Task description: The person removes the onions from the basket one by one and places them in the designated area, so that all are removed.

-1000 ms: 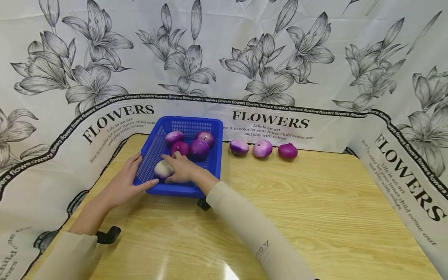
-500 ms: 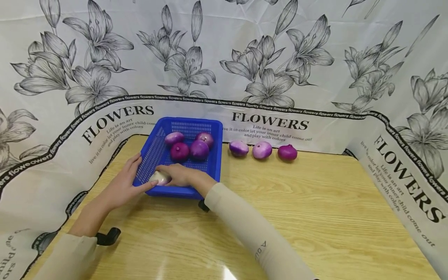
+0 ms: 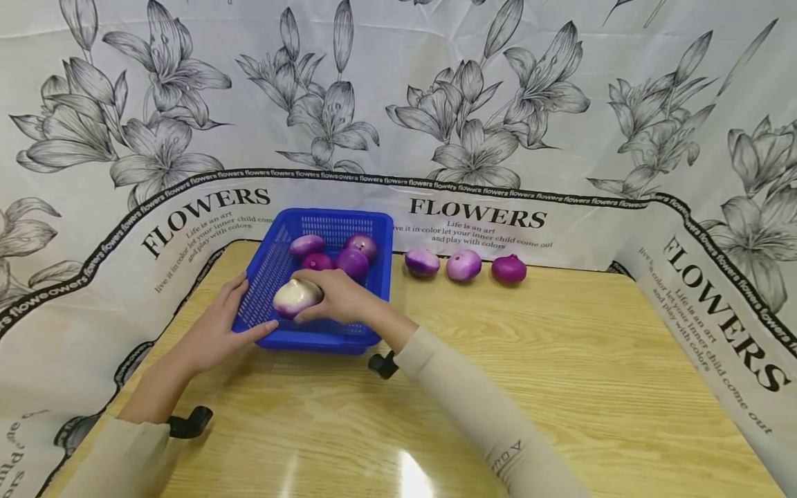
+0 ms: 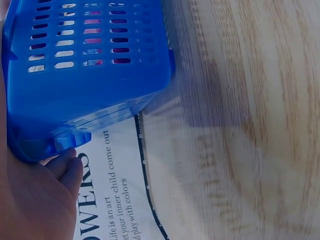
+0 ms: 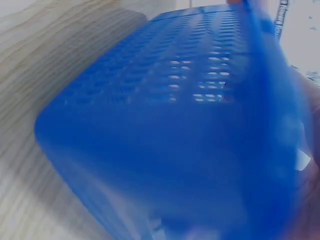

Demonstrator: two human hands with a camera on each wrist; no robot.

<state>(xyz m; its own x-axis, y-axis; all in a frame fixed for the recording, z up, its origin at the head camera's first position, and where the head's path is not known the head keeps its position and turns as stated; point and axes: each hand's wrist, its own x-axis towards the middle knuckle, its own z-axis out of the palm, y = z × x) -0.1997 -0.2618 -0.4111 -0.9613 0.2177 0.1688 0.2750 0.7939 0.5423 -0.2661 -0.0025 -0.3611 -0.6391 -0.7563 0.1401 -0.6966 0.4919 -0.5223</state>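
Note:
In the head view, my right hand point(image 3: 339, 296) holds a white-and-purple onion point(image 3: 296, 297) over the near end of a blue plastic basket point(image 3: 324, 342). Thumb and fingers are on the onion's right side, and its pale top faces up. Several purple onions point(image 3: 353, 263) lie at the basket's far end, one partly hidden behind the right hand. My left hand point(image 3: 218, 328) grips the basket's near left corner, thumb over the front rim. The left wrist view shows fingers point(image 4: 72, 175) under the basket's rim. In the right wrist view, the slotted basket wall point(image 5: 165, 135) hides most of the hand.
Three onions point(image 3: 463, 265) stand in a row on the wooden table point(image 3: 560, 360), right of the basket near the back edge. A white flower-printed cloth point(image 3: 349, 149) rises behind and along both sides. Black wrist mounts point(image 3: 191, 422) stick out below the hands.
My right hand first lowered the pale onion toward the basket's near end, then raised it, and it now looks larger. My left hand keeps its grip on the basket.

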